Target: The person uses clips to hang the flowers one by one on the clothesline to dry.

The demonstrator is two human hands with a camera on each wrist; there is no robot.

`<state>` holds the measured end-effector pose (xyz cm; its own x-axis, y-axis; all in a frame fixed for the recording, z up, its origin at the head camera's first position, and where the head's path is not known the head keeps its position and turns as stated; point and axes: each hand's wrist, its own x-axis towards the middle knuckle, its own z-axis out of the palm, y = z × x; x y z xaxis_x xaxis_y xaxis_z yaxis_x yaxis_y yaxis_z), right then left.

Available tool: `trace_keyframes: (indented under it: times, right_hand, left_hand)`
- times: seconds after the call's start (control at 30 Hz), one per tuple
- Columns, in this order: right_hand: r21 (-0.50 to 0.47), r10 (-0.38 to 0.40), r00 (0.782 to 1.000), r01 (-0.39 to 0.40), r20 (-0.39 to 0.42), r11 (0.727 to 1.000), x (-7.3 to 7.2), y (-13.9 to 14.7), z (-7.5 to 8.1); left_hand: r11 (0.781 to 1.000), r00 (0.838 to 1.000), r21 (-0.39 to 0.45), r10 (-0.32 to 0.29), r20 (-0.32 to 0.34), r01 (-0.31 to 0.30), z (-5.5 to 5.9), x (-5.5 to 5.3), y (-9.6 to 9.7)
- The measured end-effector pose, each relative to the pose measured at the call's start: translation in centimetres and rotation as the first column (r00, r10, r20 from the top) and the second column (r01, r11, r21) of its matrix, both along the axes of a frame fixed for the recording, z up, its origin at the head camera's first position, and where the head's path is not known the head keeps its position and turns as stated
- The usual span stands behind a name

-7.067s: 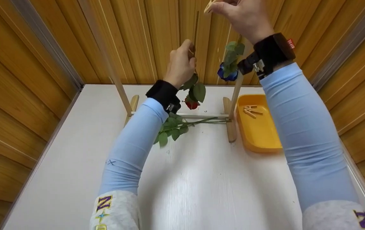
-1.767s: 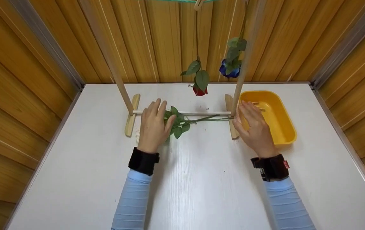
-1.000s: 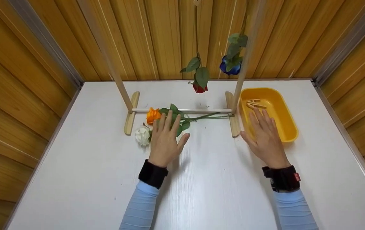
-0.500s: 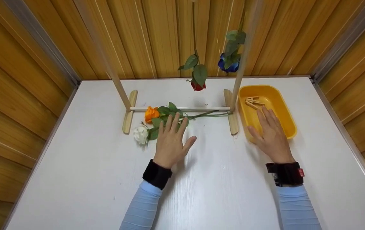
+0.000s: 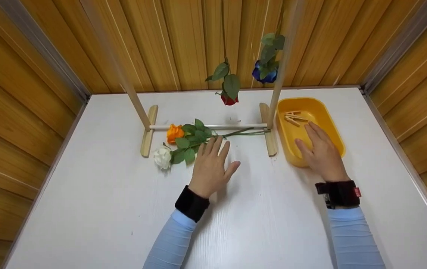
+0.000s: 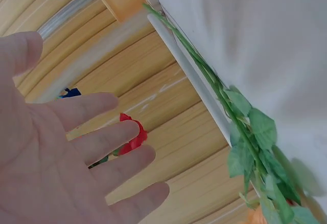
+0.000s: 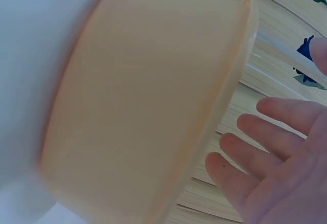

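Observation:
My left hand [image 5: 210, 168], fingers spread and holding nothing, hovers by the leafy stems of two roses lying on the table. One is an orange rose [image 5: 175, 133], the other a white rose [image 5: 162, 157]; their green stems [image 6: 204, 70] run toward the right foot of the stand. My right hand [image 5: 323, 155] reaches over the near side of a yellow basin [image 5: 295, 158], its fingers loosely extended and nothing in them. Inside the basin, just beyond those fingertips, lie wooden clothespins [image 5: 293, 118]. A red rose [image 5: 230, 98] and a blue rose [image 5: 265, 71] hang head down behind the stand's bar.
A wooden stand has two uprights [image 5: 135, 101], flat feet [image 5: 269, 144] and a low white crossbar [image 5: 213, 127]. Wood-patterned walls [image 5: 183, 45] enclose the white table [image 5: 124, 209] at the back and both sides.
Earlier, my left hand held the red rose's stem and my right a clothespin; the rose now hangs by itself. Both hands came down, and lately the left drifted right, the right over the basin.

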<state>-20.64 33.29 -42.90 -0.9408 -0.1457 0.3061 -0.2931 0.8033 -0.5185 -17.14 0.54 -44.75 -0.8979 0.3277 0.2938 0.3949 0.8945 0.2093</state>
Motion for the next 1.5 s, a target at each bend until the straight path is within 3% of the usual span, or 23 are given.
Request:
trace_keyframes:
  times: [0.53,0.7,0.97,1.2,1.37,1.5]
  right_hand:
    - [0.094,0.012,0.994,-0.022,0.105,0.995,-2.7,0.9,3.2]
    - [0.124,0.026,0.993,-0.04,0.116,0.991,-3.8,1.2,3.8]
    - [0.181,0.016,0.977,-0.056,0.212,0.982,-6.0,1.6,4.1]
    - [0.243,-0.001,0.951,-0.078,0.308,0.967,-8.5,1.7,3.9]
    - [0.294,0.014,0.947,-0.114,0.322,0.949,-10.2,1.7,3.5]
    - [0.343,0.031,0.941,-0.153,0.336,0.927,-11.2,1.5,3.1]
  left_hand:
    - [0.992,0.999,-0.125,-0.023,0.035,0.027,1.5,-2.1,3.0]
    - [0.988,0.998,-0.145,-0.061,-0.006,0.059,1.9,-2.6,4.2]
    - [0.979,0.989,-0.165,-0.131,-0.063,0.119,2.5,-3.5,7.2]
    - [0.963,0.987,-0.215,-0.161,0.015,0.161,3.0,-4.2,10.0]
    - [0.951,0.979,-0.242,-0.168,0.118,0.193,3.1,-5.0,11.8]
    - [0.944,0.972,-0.255,-0.174,0.156,0.21,2.8,-5.3,12.8]
